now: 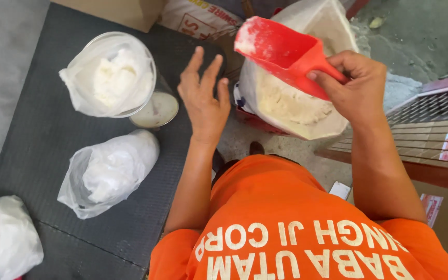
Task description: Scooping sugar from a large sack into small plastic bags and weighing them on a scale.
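My right hand (356, 83) grips the handle of a red plastic scoop (281, 49), dusted with white powder, held above a large open sack of pale flour (291, 103). My left hand (203, 96) hovers open with fingers spread, holding nothing, between the sack and a clear round container (154, 106). That container is lined with a plastic bag of white powder (112, 75). A filled, loosely open plastic bag of powder (107, 173) lies on the dark mat nearer to me.
A dark grey mat (32, 135) covers the surface at left. Another filled white bag (3, 238) sits at the lower left corner. Cardboard boxes (115, 10) stand at the top. A metal grille and flattened cartons (431, 129) lie at right.
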